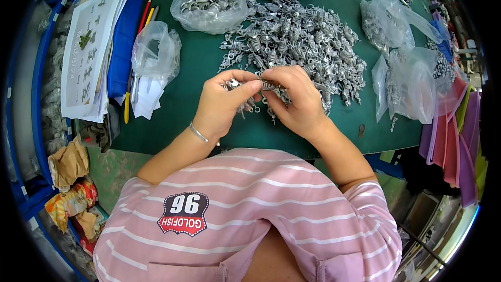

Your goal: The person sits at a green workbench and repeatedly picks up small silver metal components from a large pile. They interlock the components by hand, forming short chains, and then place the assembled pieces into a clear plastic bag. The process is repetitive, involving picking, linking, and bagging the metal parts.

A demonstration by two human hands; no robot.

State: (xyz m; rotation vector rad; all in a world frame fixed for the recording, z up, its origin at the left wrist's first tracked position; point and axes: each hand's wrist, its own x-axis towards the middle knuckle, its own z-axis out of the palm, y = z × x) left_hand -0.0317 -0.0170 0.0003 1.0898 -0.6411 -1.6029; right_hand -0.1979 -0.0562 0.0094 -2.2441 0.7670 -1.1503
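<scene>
Your left hand (222, 104) and right hand (295, 99) meet over the green desk (198, 62), thumbs and fingertips pinched together. Both grips are closed on small silver metal parts (263, 86): shiny, coil-wound pieces with loops at the ends, several bunched between the fingers. A few more dangle just below your grip, touching the palms. How many pieces each hand holds cannot be told.

Directly beyond your grip lies the main pile (297, 39) of the same parts, loose on the desk, its near edge touching your right fingers. Beyond and left of the grip sits a clear bag of rings (209, 1). Left of the grip is a crumpled empty bag (155, 52), with pencils (146, 15) and a stack of papers (91, 42) farther out. Right of the grip, more clear bags (412, 81) hold metal parts.
</scene>
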